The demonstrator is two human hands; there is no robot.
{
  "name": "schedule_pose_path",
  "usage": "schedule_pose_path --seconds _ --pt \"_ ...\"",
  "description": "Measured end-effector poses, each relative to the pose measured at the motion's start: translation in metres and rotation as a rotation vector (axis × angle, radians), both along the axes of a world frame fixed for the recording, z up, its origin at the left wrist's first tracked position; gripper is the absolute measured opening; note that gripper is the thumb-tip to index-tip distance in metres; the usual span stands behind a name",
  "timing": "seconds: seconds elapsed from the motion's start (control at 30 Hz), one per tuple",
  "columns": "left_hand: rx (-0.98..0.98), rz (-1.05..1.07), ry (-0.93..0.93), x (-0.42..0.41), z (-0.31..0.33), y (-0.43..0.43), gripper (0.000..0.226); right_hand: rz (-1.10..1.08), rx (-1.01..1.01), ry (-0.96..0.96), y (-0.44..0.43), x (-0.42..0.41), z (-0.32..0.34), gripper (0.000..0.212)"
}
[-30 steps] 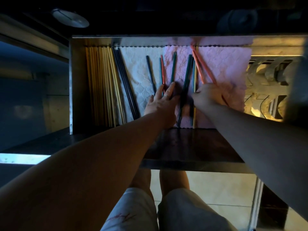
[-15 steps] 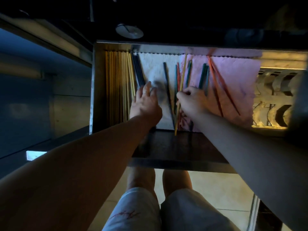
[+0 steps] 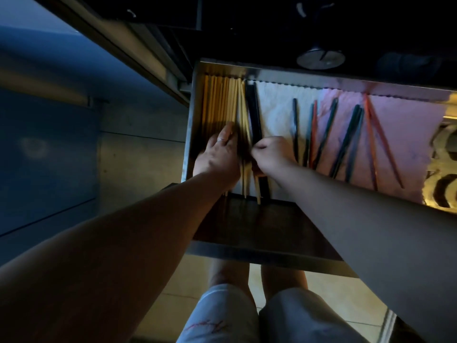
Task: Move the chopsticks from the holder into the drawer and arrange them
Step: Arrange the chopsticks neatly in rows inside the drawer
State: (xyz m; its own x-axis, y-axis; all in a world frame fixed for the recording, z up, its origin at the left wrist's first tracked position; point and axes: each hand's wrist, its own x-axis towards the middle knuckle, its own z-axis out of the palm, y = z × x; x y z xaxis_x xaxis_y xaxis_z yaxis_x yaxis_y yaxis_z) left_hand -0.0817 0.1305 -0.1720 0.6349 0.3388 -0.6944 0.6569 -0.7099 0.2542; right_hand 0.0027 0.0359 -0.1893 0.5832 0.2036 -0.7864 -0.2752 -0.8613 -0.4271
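Drawer [image 3: 192,125] open wide, steel walls, white cloth [image 3: 274,112] and pink cloth [image 3: 405,129] lining the bottom. Along the left wall, yellow chopsticks [image 3: 217,102] packed in a tidy row, tips toward the back. Right beside them, black chopsticks [image 3: 253,112] lying parallel.

Left hand [image 3: 217,157] down flat on the near end of the yellow row, fingers straight, ring [image 3: 220,139] on one finger. Right hand [image 3: 273,154] just beside it, nearly touching, fingers curled in a pinch at the seam between yellow and black. Gripping a pale chopstick [image 3: 257,191], by the look of the end poking out beneath the hand past the front edge of the cloth. Fingertips themselves too dim to make out.

Further right, well apart from both hands, coloured chopsticks [image 3: 346,139] loose and fanned across the two cloths: dark blue, red, teal. On the pink, an orange pair [image 3: 370,134], close at the far tips and spreading toward the front.

Below the drawer, light shorts [image 3: 222,318] over tiled floor.
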Motion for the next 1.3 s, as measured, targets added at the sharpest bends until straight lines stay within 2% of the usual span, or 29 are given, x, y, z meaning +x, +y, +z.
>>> schedule_pose_path --seconds 0.33,0.5,0.6,0.77,0.93,1.03,1.3 --pt "-0.045 -0.017 -0.009 -0.004 -0.007 0.004 0.072 0.091 -0.104 -0.106 0.002 0.003 -0.013 0.012" --pt "-0.012 -0.145 -0.056 -0.007 -0.017 0.001 0.077 0.19 -0.155 -0.186 -0.002 0.007 -0.016 0.018" --pt "-0.009 -0.234 -0.002 -0.007 -0.024 0.003 0.082 0.235 -0.218 -0.198 -0.003 0.01 -0.019 0.022" --pt "0.006 -0.248 0.017 -0.01 -0.028 0.003 0.086 0.327 -0.195 -0.204 0.003 0.006 -0.02 0.02" --pt "0.026 -0.274 0.042 -0.009 -0.026 0.001 0.091 0.187 -0.121 -0.224 -0.005 0.004 -0.018 0.022" --pt "0.033 -0.325 0.068 -0.007 -0.025 -0.001 0.096 0.081 -0.066 -0.302 -0.013 0.004 -0.017 0.004" --pt "0.034 -0.311 0.044 -0.009 -0.023 0.003 0.087 0.076 -0.064 -0.188 -0.006 0.008 -0.016 0.015"
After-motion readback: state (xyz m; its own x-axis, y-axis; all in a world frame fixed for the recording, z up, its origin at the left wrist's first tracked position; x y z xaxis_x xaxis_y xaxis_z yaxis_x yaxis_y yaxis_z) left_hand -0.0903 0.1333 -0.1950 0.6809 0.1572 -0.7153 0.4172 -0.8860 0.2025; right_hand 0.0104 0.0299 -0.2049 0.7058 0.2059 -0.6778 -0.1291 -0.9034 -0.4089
